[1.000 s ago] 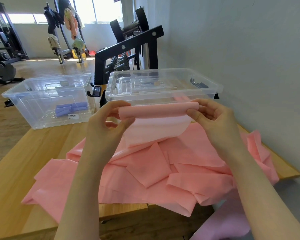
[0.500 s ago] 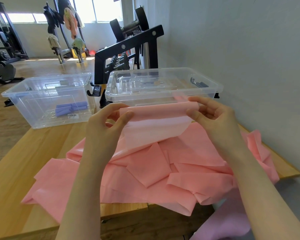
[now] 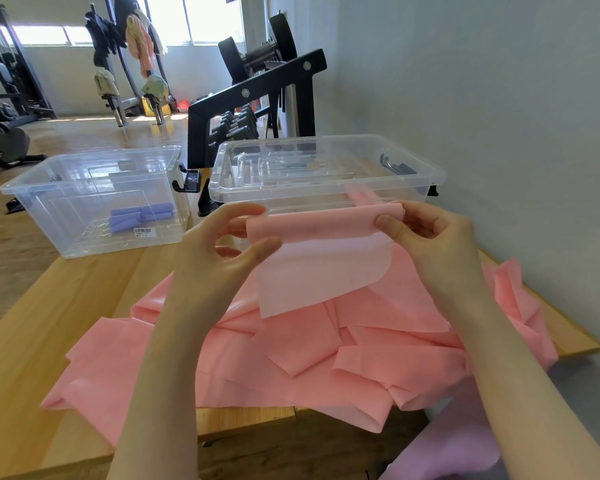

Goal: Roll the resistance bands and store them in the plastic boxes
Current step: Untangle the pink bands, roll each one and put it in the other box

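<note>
head view: both hands are raised over the tabletop (image 3: 32,341), each pinching one end of a pink resistance band (image 3: 323,223) whose top edge is rolled into a short tube. the left hand (image 3: 219,251) grips the tube's left end between thumb and curled fingers; the right hand (image 3: 437,237) grips the right end the same way. below the tube the band's unrolled part hangs as a pale sheet, its lower edge running down into a loose pile of pink band (image 3: 291,358) spread across the wood and spilling over the front and right edges. behind the hands stands a clear plastic box (image 3: 326,188), close to the wall (image 3: 499,116). to its left, apart from it, a second clear plastic box (image 3: 49,188) holds rolled purple bands (image 3: 139,216). black gym equipment (image 3: 257,95) stands beyond the boxes.
</note>
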